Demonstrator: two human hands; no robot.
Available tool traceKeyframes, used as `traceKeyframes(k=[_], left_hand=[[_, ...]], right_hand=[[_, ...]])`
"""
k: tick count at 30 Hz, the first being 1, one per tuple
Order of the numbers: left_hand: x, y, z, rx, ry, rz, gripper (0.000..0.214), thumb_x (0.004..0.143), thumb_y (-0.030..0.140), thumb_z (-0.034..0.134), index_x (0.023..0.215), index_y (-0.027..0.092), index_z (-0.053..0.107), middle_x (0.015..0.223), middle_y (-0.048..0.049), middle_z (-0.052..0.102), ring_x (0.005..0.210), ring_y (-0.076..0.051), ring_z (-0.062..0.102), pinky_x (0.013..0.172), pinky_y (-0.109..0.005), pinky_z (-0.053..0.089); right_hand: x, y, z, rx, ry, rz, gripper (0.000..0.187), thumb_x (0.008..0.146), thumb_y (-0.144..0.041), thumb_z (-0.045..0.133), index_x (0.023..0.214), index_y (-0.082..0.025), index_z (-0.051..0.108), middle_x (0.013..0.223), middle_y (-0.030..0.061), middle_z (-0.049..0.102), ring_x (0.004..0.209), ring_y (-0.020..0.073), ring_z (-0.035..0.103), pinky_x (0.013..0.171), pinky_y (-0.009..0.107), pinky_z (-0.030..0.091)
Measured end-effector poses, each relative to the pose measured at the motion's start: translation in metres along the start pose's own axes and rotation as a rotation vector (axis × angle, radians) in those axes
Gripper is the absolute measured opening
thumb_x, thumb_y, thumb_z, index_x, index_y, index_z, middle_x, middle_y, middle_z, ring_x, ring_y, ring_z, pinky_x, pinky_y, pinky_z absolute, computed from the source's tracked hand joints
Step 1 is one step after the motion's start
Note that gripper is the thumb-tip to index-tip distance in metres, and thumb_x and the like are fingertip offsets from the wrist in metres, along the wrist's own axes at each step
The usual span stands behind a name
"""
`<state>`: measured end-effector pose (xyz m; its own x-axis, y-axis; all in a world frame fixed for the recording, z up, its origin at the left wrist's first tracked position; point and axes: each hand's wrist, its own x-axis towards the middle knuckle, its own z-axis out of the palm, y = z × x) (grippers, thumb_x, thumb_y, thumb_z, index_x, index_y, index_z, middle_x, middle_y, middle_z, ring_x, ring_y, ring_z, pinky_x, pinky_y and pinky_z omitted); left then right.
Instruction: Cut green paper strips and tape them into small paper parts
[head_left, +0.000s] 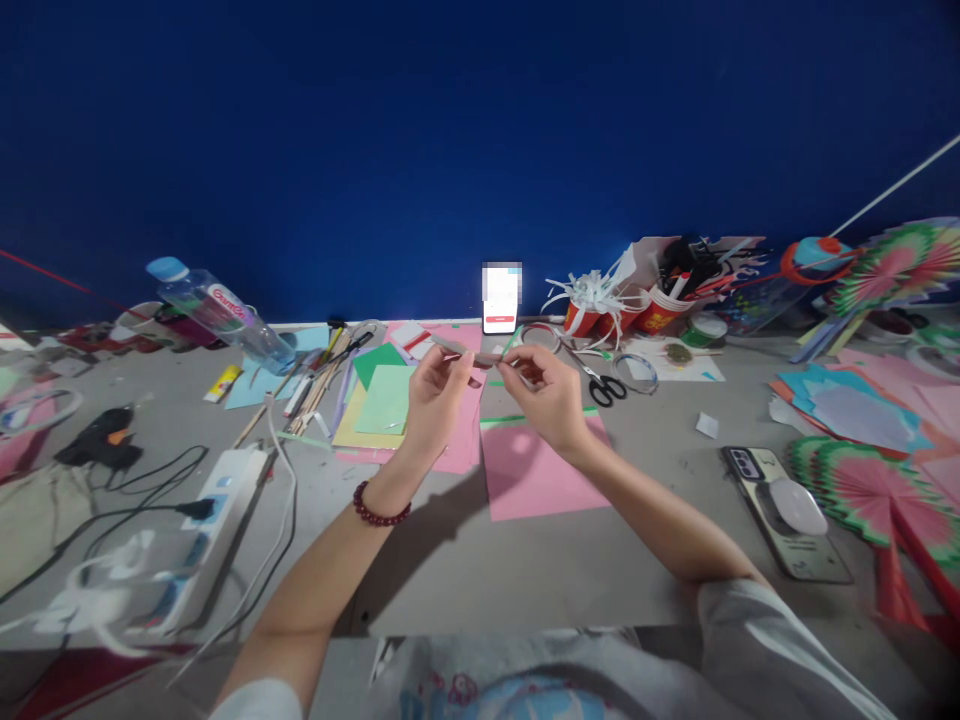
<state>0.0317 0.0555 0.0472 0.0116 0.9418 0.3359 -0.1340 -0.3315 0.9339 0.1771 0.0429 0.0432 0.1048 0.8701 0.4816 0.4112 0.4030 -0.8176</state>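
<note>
In front of me, above the table, both my hands pinch a thin brownish strip [484, 360], one towards each end. My left hand [437, 402] has its thumb and fingers closed on it, and a dark red bead bracelet circles that wrist. My right hand [551, 396] grips the other end between its fingertips. A thin green sliver shows by the right fingertips; whether it is held cannot be told. Below the right hand lies a pink paper sheet [532, 475] with a green edge. Left of it is a stack of coloured paper with a light green sheet [384, 400] on top.
A lit phone [500, 305] leans against the blue wall. Black-handled scissors [606, 388] and red cups [656, 312] of strips and pens stand right. Another phone [780, 530] and paper fans [885, 490] lie far right. Left are a tilted bottle [225, 310] and power strip [214, 530].
</note>
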Motion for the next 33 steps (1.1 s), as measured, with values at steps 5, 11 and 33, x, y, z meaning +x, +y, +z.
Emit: traceKeyframes(k=[5,11,33], left_hand=[[-0.005,0.004,-0.002,0.054,-0.179,0.191,0.015,0.086,0.034,0.063,0.091,0.021,0.057,0.099,-0.0084,0.070,0.095,-0.018,0.067,0.075,-0.031,0.057],[-0.011,0.013,-0.004,0.296,-0.202,0.556,0.003,0.087,0.019,0.060,0.085,0.021,0.062,0.105,-0.0068,0.069,0.096,-0.018,0.066,0.084,-0.037,0.055],[-0.007,0.018,-0.004,0.557,-0.052,0.672,0.008,0.086,0.024,0.064,0.091,0.026,0.070,0.092,-0.0018,0.073,0.088,-0.018,0.067,0.080,-0.038,0.054]], right_hand=[[-0.002,0.000,-0.004,-0.142,0.124,-0.184,0.011,0.085,-0.027,0.055,0.083,-0.023,0.065,0.073,0.0026,0.065,0.058,0.0132,0.053,0.058,0.027,0.045],[-0.002,0.014,-0.008,-0.183,0.112,-0.285,0.013,0.084,-0.037,0.058,0.080,-0.027,0.067,0.065,0.0033,0.062,0.062,0.0177,0.058,0.064,0.032,0.047],[-0.006,-0.005,-0.005,-0.011,-0.017,-0.198,0.009,0.083,-0.029,0.056,0.085,-0.024,0.063,0.076,0.0036,0.068,0.061,0.0138,0.060,0.054,0.027,0.047]])
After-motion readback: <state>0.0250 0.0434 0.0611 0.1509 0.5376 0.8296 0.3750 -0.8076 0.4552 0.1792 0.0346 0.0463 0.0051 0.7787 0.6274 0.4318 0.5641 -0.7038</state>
